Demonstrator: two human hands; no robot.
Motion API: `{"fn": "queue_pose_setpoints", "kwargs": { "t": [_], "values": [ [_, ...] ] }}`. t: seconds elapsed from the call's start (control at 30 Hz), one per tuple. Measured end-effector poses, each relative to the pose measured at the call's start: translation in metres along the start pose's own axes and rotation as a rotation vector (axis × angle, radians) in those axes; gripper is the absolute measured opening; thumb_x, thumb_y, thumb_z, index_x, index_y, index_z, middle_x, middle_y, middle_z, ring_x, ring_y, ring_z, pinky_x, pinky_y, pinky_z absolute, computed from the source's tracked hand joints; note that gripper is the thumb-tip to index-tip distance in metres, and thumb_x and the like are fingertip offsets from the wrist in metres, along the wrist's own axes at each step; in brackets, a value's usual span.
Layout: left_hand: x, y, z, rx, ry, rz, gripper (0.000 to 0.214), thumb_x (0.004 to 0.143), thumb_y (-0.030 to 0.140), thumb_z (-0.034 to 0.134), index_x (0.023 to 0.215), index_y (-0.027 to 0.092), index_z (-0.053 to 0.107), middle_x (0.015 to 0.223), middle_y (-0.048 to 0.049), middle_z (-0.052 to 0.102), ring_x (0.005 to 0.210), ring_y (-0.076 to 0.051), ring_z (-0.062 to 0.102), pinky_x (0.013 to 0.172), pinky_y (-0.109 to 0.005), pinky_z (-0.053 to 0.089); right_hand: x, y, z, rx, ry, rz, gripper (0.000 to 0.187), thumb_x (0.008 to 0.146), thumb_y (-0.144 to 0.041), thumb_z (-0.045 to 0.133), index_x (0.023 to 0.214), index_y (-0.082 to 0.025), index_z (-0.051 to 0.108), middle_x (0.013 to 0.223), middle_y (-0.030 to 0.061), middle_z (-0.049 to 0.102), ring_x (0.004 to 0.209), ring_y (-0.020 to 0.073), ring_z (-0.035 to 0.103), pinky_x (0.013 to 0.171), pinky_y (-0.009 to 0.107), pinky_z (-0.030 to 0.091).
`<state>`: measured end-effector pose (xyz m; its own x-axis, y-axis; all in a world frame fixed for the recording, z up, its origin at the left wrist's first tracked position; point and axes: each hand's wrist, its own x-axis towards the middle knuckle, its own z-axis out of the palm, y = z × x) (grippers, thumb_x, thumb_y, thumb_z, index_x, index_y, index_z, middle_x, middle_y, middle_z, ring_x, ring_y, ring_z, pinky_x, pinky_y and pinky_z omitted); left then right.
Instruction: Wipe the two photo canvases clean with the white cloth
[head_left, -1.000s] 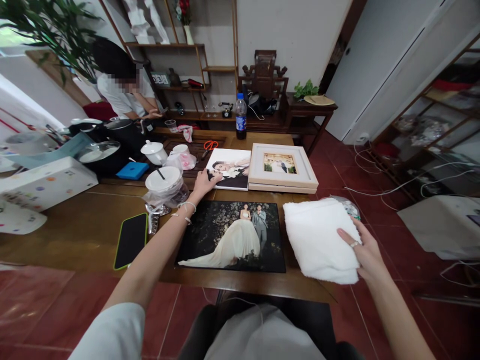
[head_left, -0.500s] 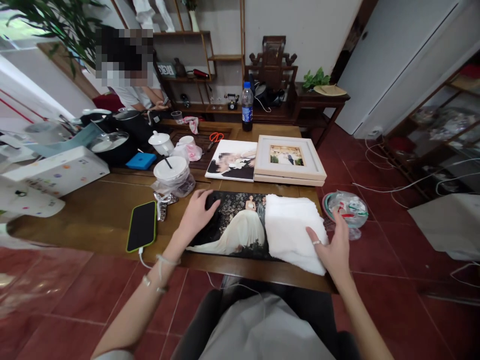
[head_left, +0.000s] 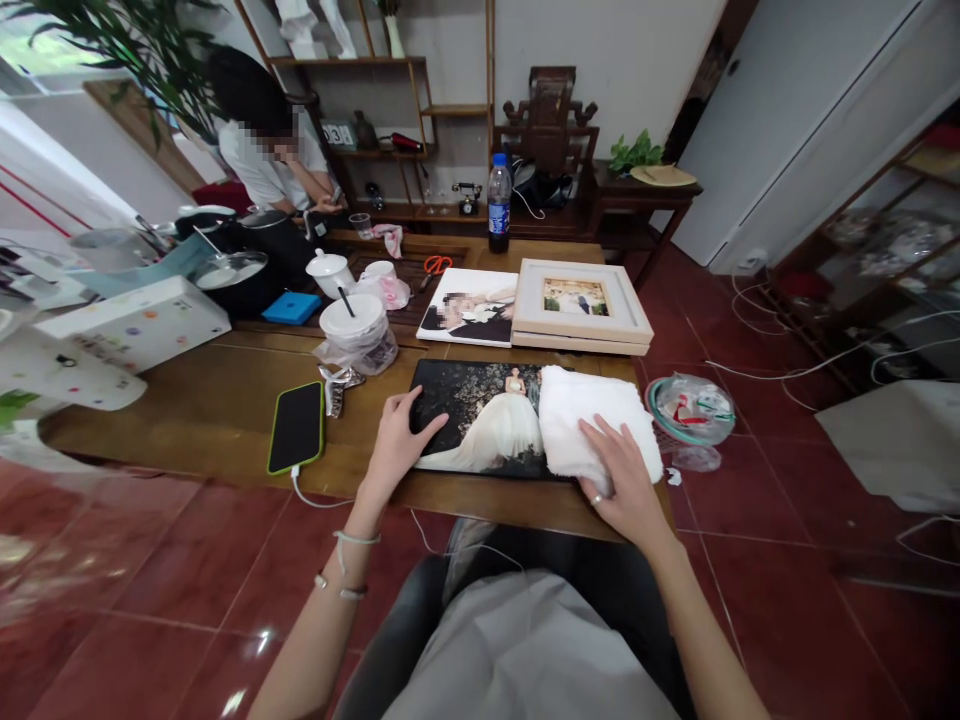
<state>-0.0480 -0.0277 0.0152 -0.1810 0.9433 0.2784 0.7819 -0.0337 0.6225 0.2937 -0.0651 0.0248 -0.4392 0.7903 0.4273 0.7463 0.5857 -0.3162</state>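
A dark wedding photo panel (head_left: 480, 420) lies flat near the front edge of the wooden table, showing a figure in a long white dress. My left hand (head_left: 405, 430) rests at the panel's left end, thumb and fingers apart. Over the panel's right end is spread a white towel (head_left: 592, 415). My right hand (head_left: 619, 480) lies on the towel's lower part with its fingers stretched out. The towel hides the right side of the picture.
Behind the panel lie a white-edged photo print (head_left: 469, 308) and framed pictures (head_left: 581, 305). A phone (head_left: 296, 428) on a cable, a lidded cup (head_left: 354, 320), orange scissors (head_left: 437, 264) and a bottle (head_left: 499, 205) share the table. A bin (head_left: 690, 410) stands right. A person (head_left: 277, 165) sits across.
My right hand has moved left from the towel's right edge onto its lower part. The panel now sits straighter, and the towel's lower corner no longer hangs toward the table edge.
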Motion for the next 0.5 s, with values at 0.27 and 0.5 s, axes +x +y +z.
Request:
{"fn": "queue_pose_setpoints", "kwargs": {
  "t": [0.27,0.5],
  "values": [
    [0.001,0.019,0.022,-0.033,-0.011,0.03,0.055,0.078,0.044,0.06,0.125,0.017,0.051,0.11,-0.0117,0.047,0.111,-0.028,0.05,0.102,-0.045,0.037,-0.004,-0.001,0.006,0.008,0.202,-0.032,0.042,0.08,-0.013,0.05,0.12,-0.023,0.044,0.133,0.011,0.05,0.128,0.0254,0.042,0.105,0.059,0.031],
    [0.003,0.024,0.028,-0.025,-0.023,0.045,0.055,0.079,0.045,0.058,0.127,0.017,0.05,0.113,-0.013,0.046,0.113,-0.028,0.048,0.102,-0.044,0.038,-0.006,0.002,0.007,-0.131,0.198,-0.022,0.031,0.08,-0.009,0.049,0.108,-0.021,0.056,0.138,0.0127,0.045,0.131,0.0267,0.036,0.103,0.052,0.038]
  ]
}}
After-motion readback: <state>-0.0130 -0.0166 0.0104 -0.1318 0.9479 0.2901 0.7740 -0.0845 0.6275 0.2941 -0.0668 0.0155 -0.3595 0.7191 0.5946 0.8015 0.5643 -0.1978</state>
